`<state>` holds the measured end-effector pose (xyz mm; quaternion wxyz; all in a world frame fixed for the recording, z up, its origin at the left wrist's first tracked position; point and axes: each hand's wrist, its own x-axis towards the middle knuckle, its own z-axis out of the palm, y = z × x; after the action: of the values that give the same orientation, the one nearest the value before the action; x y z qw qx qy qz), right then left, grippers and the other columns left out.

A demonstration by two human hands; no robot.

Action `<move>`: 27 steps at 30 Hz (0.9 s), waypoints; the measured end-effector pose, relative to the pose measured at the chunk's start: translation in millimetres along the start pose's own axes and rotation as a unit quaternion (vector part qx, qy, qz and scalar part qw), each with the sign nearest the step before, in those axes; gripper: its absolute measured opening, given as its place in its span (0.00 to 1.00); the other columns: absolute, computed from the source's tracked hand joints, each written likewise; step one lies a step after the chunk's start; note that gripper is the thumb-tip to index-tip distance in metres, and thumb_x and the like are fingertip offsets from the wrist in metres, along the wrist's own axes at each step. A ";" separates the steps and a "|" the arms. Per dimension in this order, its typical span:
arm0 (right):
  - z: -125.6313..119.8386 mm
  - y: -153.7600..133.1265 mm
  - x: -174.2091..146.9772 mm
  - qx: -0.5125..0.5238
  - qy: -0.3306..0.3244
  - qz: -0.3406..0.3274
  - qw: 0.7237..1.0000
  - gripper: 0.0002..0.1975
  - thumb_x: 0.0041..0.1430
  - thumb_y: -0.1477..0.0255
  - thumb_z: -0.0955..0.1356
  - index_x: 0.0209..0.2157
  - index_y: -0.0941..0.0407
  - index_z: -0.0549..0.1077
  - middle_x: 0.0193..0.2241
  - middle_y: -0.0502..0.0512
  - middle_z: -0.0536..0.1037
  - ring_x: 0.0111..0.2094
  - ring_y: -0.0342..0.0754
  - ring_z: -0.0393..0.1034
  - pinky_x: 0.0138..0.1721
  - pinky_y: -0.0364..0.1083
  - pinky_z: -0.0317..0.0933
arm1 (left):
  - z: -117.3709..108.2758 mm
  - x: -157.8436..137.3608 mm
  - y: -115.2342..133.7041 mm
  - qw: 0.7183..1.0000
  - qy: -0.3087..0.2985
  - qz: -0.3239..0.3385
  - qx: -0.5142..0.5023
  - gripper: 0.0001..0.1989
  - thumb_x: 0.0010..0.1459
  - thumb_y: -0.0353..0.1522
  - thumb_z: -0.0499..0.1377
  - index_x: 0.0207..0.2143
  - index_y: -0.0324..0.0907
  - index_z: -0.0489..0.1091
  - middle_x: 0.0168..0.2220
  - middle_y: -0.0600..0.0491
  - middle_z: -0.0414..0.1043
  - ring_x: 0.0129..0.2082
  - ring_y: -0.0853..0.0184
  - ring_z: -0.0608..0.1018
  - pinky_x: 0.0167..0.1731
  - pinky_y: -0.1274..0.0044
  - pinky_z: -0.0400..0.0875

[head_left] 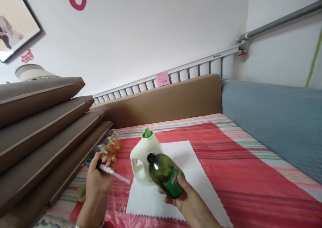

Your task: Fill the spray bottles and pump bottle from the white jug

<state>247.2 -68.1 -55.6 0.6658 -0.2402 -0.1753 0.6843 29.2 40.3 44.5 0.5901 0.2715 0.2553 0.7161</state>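
Observation:
My right hand (186, 194) is wrapped around a green see-through bottle (164, 174), which tilts to the upper left with its dark neck uncapped. In my left hand (100, 174) is a pump head (108, 169) with a black collar and a white dip tube pointing right and down. Behind the bottle stands a pale green detergent jug (143, 156) with a side handle and a green pour spout at its open mouth. Part of the jug is hidden by the bottle. A white scallop-edged sheet (193, 177) lies under both.
Stacked brown cushions or panels (50, 120) rise along the left. Several bottles with pale spray tops (112, 146) stand beside them. A red plastic sheet (226, 167) covers striped cloth. A brown padded board (163, 104) and blue-grey padding (274, 120) border the back and right.

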 end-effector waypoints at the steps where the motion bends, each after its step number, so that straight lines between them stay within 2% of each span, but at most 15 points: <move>1: -1.8 -3.7 1.0 0.010 0.000 -0.004 1.000 0.23 0.52 0.57 0.66 0.47 0.55 0.65 0.38 0.60 0.77 0.34 0.52 0.73 0.33 0.48 0.62 | -7.4 4.7 -4.0 1.000 0.008 -0.015 0.011 0.05 0.52 0.29 0.56 0.24 0.39 0.66 0.14 0.62 0.59 0.13 0.78 0.62 0.25 0.80 0.70; 4: -5.0 -16.5 3.2 0.026 0.015 -0.030 0.999 0.23 0.52 0.57 0.66 0.47 0.56 0.66 0.38 0.61 0.78 0.35 0.54 0.73 0.34 0.50 0.62 | -26.2 14.4 -25.6 0.995 0.031 -0.055 0.079 0.04 0.50 0.30 0.56 0.23 0.39 0.67 0.16 0.58 0.65 0.17 0.74 0.68 0.26 0.77 0.70; 7: -5.2 -26.9 3.0 0.028 0.039 -0.047 0.998 0.23 0.51 0.57 0.67 0.45 0.55 0.67 0.37 0.61 0.78 0.34 0.55 0.74 0.34 0.50 0.61 | -34.0 18.4 -51.7 0.985 0.027 -0.021 0.167 0.04 0.47 0.30 0.56 0.25 0.39 0.70 0.25 0.51 0.75 0.31 0.65 0.76 0.36 0.72 0.69; 10: -6.6 -31.9 2.0 0.030 0.049 -0.054 0.997 0.23 0.49 0.56 0.68 0.44 0.55 0.68 0.37 0.62 0.78 0.35 0.56 0.74 0.33 0.50 0.61 | -31.2 22.2 -71.5 0.976 -0.006 0.011 0.219 0.08 0.45 0.32 0.57 0.27 0.39 0.73 0.31 0.47 0.77 0.42 0.60 0.75 0.45 0.70 0.65; 14: -14.2 -34.4 4.6 0.032 0.049 -0.058 0.997 0.23 0.50 0.56 0.67 0.45 0.55 0.66 0.38 0.61 0.78 0.36 0.56 0.74 0.34 0.50 0.62 | -25.3 34.4 -89.9 0.971 -0.069 -0.006 0.229 0.13 0.45 0.36 0.56 0.31 0.37 0.75 0.35 0.47 0.77 0.46 0.58 0.73 0.48 0.71 0.63; 18: -24.5 -45.9 9.6 0.021 0.051 -0.073 0.996 0.23 0.51 0.57 0.67 0.44 0.56 0.68 0.40 0.62 0.77 0.38 0.57 0.73 0.35 0.50 0.62 | -26.1 49.3 -103.5 0.958 -0.126 0.024 0.257 0.15 0.47 0.37 0.57 0.35 0.38 0.75 0.38 0.49 0.76 0.46 0.61 0.72 0.48 0.75 0.62; 21: -32.8 -66.6 10.6 0.004 0.070 -0.111 0.991 0.21 0.50 0.59 0.69 0.42 0.56 0.70 0.41 0.61 0.76 0.40 0.56 0.71 0.36 0.52 0.64 | -22.8 53.5 -107.9 0.932 -0.180 0.038 0.312 0.16 0.48 0.37 0.57 0.37 0.38 0.75 0.35 0.50 0.76 0.35 0.63 0.74 0.39 0.75 0.66; 24: -39.6 -93.5 8.5 -0.010 0.084 -0.158 0.984 0.18 0.52 0.60 0.68 0.43 0.54 0.70 0.43 0.57 0.75 0.43 0.55 0.69 0.40 0.55 0.64 | -10.3 49.5 -109.9 0.907 -0.222 0.016 0.358 0.16 0.48 0.36 0.59 0.38 0.38 0.74 0.29 0.52 0.75 0.26 0.66 0.73 0.29 0.76 0.67; 25: -41.2 -102.4 7.6 -0.014 0.090 -0.175 0.980 0.18 0.52 0.60 0.68 0.43 0.53 0.70 0.43 0.57 0.75 0.43 0.55 0.69 0.41 0.56 0.64 | -4.8 47.2 -110.9 0.903 -0.227 0.014 0.363 0.16 0.47 0.36 0.60 0.38 0.39 0.74 0.27 0.52 0.75 0.26 0.65 0.73 0.29 0.76 0.67; 27: -43.4 -119.0 6.7 -0.025 0.106 -0.202 0.973 0.18 0.53 0.59 0.67 0.43 0.53 0.70 0.42 0.56 0.76 0.43 0.54 0.69 0.41 0.56 0.64 | 6.5 43.1 -114.0 0.897 -0.240 0.029 0.369 0.14 0.45 0.35 0.62 0.36 0.40 0.75 0.26 0.52 0.75 0.33 0.61 0.75 0.36 0.75 0.67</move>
<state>370.0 -58.8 -25.3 0.7987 -0.2875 -0.1655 0.5020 107.5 102.8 -25.2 0.4701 0.6409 0.3435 0.5003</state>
